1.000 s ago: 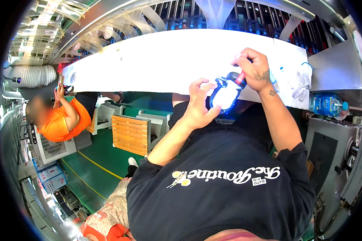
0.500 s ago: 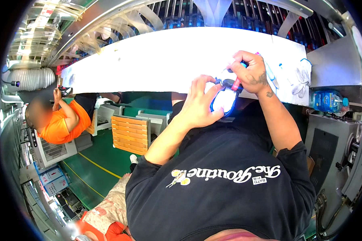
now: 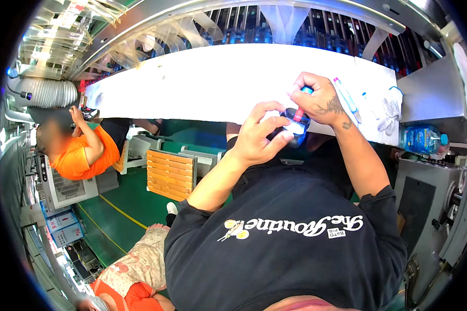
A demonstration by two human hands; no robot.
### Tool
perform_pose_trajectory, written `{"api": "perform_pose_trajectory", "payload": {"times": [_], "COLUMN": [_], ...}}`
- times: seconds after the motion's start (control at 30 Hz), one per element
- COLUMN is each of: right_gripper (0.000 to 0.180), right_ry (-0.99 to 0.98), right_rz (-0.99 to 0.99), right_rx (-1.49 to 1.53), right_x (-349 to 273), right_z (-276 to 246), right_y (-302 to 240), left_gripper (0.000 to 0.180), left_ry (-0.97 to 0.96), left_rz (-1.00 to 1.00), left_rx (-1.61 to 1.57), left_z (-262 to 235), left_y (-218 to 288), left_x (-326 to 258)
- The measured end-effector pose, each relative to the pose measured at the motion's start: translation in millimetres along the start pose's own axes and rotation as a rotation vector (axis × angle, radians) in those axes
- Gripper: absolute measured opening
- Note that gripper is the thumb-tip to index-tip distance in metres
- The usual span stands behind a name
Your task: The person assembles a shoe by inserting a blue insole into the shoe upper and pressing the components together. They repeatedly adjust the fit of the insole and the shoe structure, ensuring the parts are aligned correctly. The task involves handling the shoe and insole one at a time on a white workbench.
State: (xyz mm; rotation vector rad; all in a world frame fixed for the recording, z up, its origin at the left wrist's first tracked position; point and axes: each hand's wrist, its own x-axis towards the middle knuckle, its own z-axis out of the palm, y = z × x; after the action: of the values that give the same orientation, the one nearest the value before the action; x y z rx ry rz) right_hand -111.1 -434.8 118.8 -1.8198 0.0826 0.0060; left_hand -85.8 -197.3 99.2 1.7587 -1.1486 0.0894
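Observation:
My left hand (image 3: 262, 129) is closed on a dark, glossy, rounded part (image 3: 301, 129) at the near edge of the white worktop (image 3: 207, 85). Its fingers grip the part's left side, and I cannot make out its exact kind. In my right hand (image 3: 321, 102) is a slim tool with a blue and red handle (image 3: 299, 114). That fist is wrapped round the tool above the part, with the red end pointing down at it. The tool's tip is hidden, so I cannot tell whether it touches. Strong light washes out the worktop.
Right of my hand lie a pink-tipped pen (image 3: 344, 93) and white gloves (image 3: 390, 111). A blue-labelled bottle (image 3: 424, 141) sits beyond the worktop's right end. A slatted wooden seat (image 3: 170, 175) stands left. An orange-shirted person (image 3: 85, 157) works farther left; another person (image 3: 135, 264) is at lower left.
The dark part has been turned in my left hand, so its bright round face no longer shows. My right fist has shifted slightly, still round the tool. The whole view has moved a little.

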Motion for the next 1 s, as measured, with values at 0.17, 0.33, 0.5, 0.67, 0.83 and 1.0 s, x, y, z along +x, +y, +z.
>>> {"api": "perform_pose_trajectory", "payload": {"times": [0.17,0.33,0.5,0.67,0.83,1.0], "right_gripper": [0.034,0.052,0.057,0.056,0.051,0.047], "right_ry": [0.382,0.333,0.293,0.304,0.182,0.134], "right_rz": [-0.370,-0.669,-0.628,-0.630,-0.635,-0.605], "right_rx": [-0.331,-0.342,-0.433,-0.494,-0.426,-0.399], "right_x": [6,-30,-47,-40,-37,-43], "right_z": [3,-5,10,-4,-14,-14], "right_y": [10,5,13,9,4,7], "left_gripper": [0.067,0.074,0.072,0.072,0.065,0.061], "left_ry": [-0.035,0.019,0.084,-0.020,-0.081,-0.079], "left_rz": [0.135,0.062,0.038,0.101,0.096,0.069], "left_rx": [-0.046,0.022,0.068,0.008,-0.015,-0.107], "left_z": [3,1,11,12,9,15], "left_y": [-17,-30,-39,-30,-33,-27], "left_x": [23,39,51,58,60,54]}}
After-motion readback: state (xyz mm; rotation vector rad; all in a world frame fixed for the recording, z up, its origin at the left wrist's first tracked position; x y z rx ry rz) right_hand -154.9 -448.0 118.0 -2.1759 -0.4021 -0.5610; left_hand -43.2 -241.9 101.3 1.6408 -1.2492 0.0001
